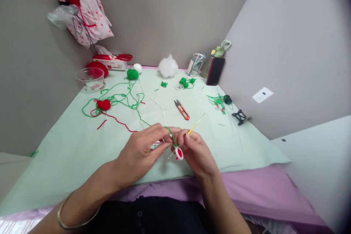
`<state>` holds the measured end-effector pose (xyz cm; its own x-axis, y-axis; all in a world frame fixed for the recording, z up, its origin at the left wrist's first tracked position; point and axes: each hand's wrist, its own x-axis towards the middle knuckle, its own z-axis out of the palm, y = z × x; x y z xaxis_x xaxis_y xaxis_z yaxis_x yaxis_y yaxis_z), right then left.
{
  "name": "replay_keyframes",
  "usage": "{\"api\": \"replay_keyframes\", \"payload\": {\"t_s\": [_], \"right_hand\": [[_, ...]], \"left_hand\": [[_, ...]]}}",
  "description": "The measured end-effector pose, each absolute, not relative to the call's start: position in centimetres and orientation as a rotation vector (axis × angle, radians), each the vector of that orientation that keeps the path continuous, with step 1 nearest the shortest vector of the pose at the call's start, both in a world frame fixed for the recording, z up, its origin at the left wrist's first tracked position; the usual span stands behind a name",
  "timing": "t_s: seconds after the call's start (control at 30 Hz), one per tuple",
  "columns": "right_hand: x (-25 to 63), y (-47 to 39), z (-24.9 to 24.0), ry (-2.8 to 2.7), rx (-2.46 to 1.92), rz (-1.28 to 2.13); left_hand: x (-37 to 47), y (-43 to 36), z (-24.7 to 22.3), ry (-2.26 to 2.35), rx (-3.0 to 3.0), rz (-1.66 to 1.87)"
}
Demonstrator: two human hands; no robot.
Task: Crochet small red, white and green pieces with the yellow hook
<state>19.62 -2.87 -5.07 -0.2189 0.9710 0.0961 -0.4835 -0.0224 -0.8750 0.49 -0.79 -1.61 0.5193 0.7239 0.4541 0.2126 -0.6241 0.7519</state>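
So there's one big pale green cloth (82, 161) under everything. Two bare hands over it: the left hand (145, 150) is curled nearly closed, keeping hold of one smooth green strand (171, 134) that's looped over its index finger; the right hand (197, 151) is closed in a pinch on one hook. Well beyond the fingertips sits one fluffy clump of white stuffing (168, 66), with two round yarn balls left of it, one green ball (132, 74), one smaller white ball (138, 68). One pair of orange-handled snips (181, 109) lies just past the fingers. That slim hook (193, 125) has a yellow grip and metal ends. Smallest: one fuzzy oval crocheted piece (179, 153), red center, white edge, right below the fingertips.
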Motion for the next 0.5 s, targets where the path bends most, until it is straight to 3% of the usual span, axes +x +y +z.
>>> {"api": "replay_keyframes", "payload": {"t_s": [0.27, 0.5], "right_hand": [[20.6, -3.7, -4.4, -1.276, -0.794, 1.418], [20.2, -3.7, -4.0, -1.356, -0.784, 1.431]], "left_hand": [[-1.6, -0.9, 0.4, 0.656, 2.221, 0.770], [-1.3, -0.8, 0.2, 0.701, 2.041, 0.820]]}}
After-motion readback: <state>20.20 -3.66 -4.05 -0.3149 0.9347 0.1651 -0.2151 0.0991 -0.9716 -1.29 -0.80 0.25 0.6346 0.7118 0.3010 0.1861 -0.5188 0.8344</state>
